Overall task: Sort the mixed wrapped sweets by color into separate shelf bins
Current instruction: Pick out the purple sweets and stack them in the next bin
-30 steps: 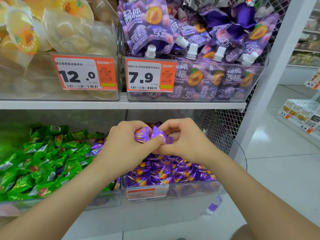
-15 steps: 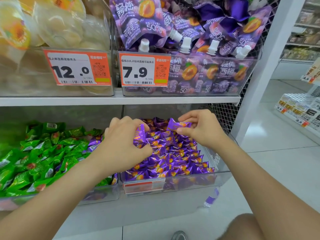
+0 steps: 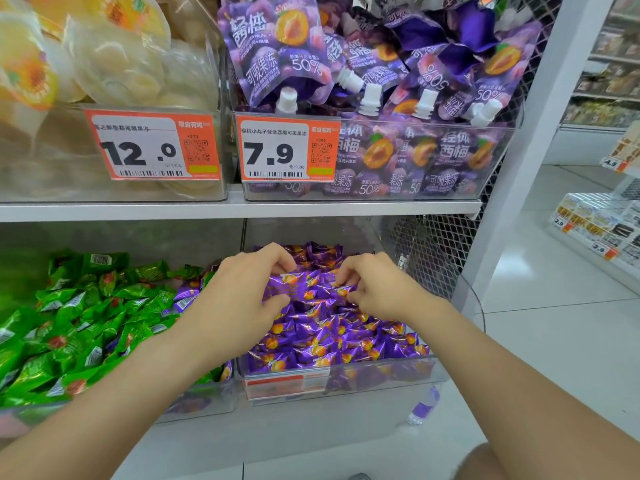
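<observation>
Purple sweets (image 3: 329,334) are heaped in the lower right bin (image 3: 346,379), way too many to count. My left hand (image 3: 242,292) is curled round a purple wrapper at the top of the heap, thumb under and fingers over. My right hand (image 3: 377,289) is just beside it, fingertips pinching another purple wrapper on the pile. Both forearms cross the front of the bins, and the left one hides most of the divide between them.

Next door, the left bin (image 3: 194,403) is full of green sweets (image 3: 79,317), with a few purple strays (image 3: 185,296) along its right edge. Maybe three, can't be sure.

Above is a white shelf (image 3: 242,209) with two more clear bins: yellow jelly cups (image 3: 104,64) on the left, purple pouches (image 3: 381,81) on the right. There are two orange tags up there, the 12.0 tag (image 3: 152,148) and the 7.9 tag (image 3: 287,148), plus one lower tag (image 3: 287,384) on the right bin's front.

Wire mesh (image 3: 426,258) closes the right side, then one white post (image 3: 526,133). There's a purple thing (image 3: 424,407) on the floor, can't tell what.
</observation>
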